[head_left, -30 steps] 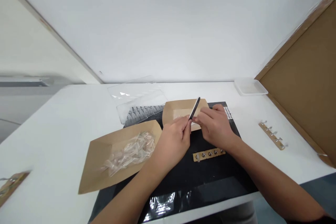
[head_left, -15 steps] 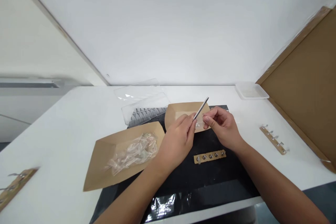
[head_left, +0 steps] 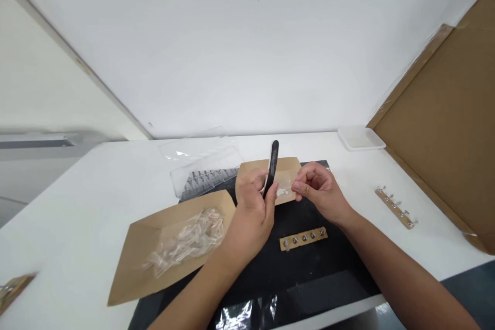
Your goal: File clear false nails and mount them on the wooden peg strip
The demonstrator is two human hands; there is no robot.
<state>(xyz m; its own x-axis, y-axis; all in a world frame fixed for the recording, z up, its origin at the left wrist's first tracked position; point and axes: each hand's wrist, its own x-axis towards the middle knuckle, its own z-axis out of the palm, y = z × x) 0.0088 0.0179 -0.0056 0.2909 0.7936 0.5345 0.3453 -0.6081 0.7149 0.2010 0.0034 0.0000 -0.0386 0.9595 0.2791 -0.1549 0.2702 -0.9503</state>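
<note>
My bare left hand [head_left: 251,221] and bare right hand [head_left: 320,191] are slim, their nails too small to make out. Behind them run long, slender, uncovered forearms: the left forearm [head_left: 189,294] leaves view at seven o'clock, the right forearm [head_left: 402,278] at five o'clock.

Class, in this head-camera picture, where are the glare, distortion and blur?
In the head view, light is bright and even, with soft shadows; glare streaks the shiny black mat at bottom and spots the clear plastic lid. Wide-lens distortion slants the cardboard panel at right. The left hand, its black tool and the right hand show no strong blur.
</note>
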